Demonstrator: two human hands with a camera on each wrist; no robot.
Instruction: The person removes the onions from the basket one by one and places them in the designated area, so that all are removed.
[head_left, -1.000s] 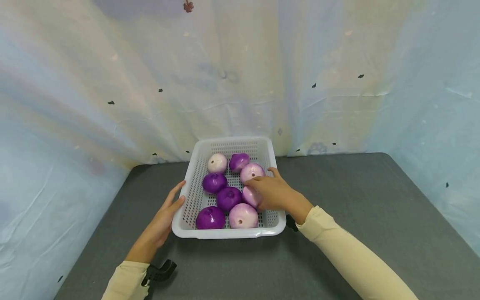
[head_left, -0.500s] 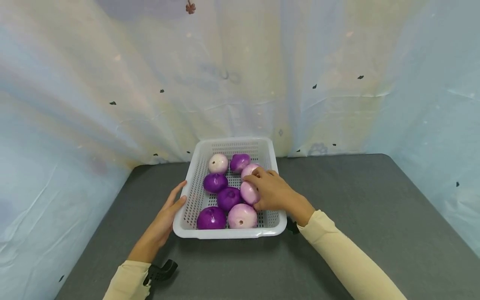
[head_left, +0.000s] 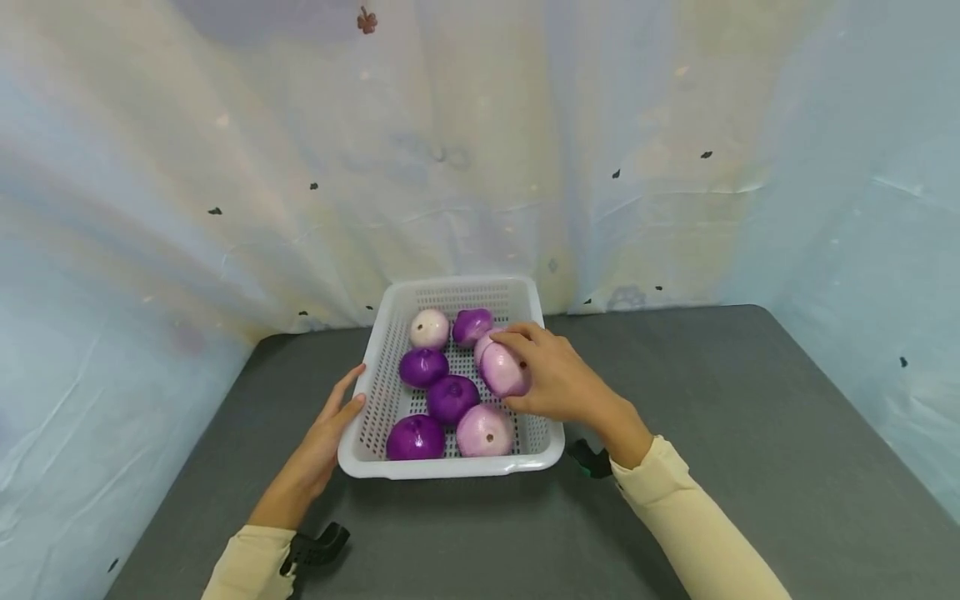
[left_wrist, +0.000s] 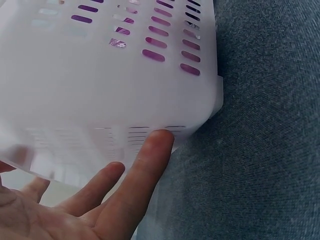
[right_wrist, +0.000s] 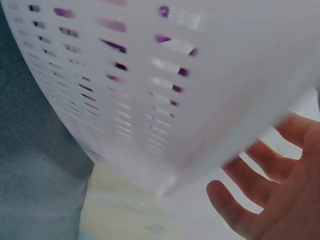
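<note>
A white perforated plastic basket (head_left: 450,471) holds several onions, some deep purple and some pale pink. My right hand (head_left: 558,375) grips a pale pink onion (head_left: 504,371) between thumb and fingers, over the basket's right side. That onion partly covers another pale onion (head_left: 481,343) behind it. At the left rim, my left hand (head_left: 318,446) rests its fairly straight fingers against the basket's outer wall; the left wrist view shows these fingers (left_wrist: 145,175) touching it from outside. In the right wrist view the basket wall hides the gripped onion.
The basket stands on a dark grey cloth-covered table (head_left: 675,400), close to its back edge. A pale patterned curtain (head_left: 480,167) hangs behind and on both sides. Purple onions (head_left: 416,437) and a pink onion (head_left: 485,430) lie in the basket's front half.
My right hand has closed round the pale pink onion and raised it slightly from its place, drawing it up and towards the right. The left hand stays at the rim.
</note>
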